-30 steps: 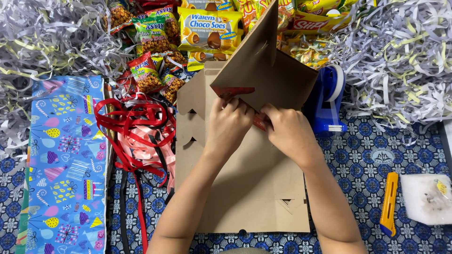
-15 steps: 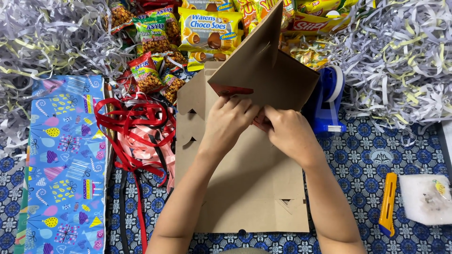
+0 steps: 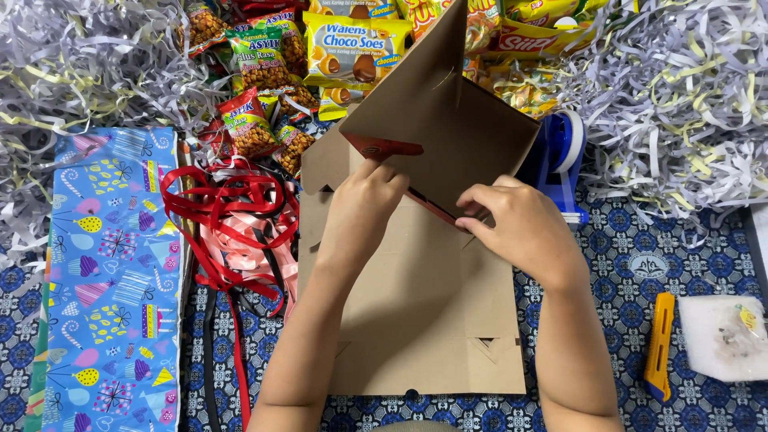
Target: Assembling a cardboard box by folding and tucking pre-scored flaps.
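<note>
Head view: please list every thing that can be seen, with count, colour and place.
cardboard sheet: one, brown, centre, upper flap folded up
ribbons: a tangle, red and pink, left of the cardboard
wrapping paper: one sheet, blue with party pattern, far left
snack packets: several, yellow, green, red, top centre
shredded paper: heaps, white and pale yellow, top left and right
tape dispenser: one, blue, right of the flap
utility knife: one, yellow, right
plastic bag: one, white, far right
left hand: on the fold
right hand: on the fold
</note>
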